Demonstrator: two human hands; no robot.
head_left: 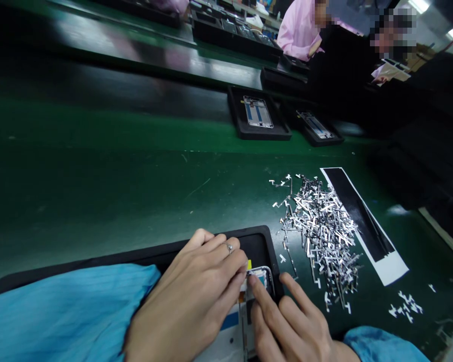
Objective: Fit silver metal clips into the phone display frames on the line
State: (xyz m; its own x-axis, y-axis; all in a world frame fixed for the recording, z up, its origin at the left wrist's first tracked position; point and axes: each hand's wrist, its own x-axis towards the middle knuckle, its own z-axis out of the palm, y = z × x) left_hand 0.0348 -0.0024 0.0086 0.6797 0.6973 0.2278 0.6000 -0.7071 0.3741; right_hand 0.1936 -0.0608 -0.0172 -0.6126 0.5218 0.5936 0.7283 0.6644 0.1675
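Observation:
A phone frame [232,334] with a silver rim and blue strips lies in a black tray [256,240] in front of me. My left hand [198,286], wearing a ring, bends over the frame's upper part with its fingers curled together; whatever the fingertips pinch is hidden. Beside it, my right hand [290,322] touches the frame's top end with an outstretched index finger, the little finger held apart. A yellow tab [249,264] shows just above the frame's top edge.
A heap of small flex cables [326,229] lies right of the tray. Beyond it are a black-and-white strip [357,216] with dark tweezers and several white scraps [405,305]. Two more trayed frames [258,111] [315,124] stand further back. A person in pink [296,30] works across the bench.

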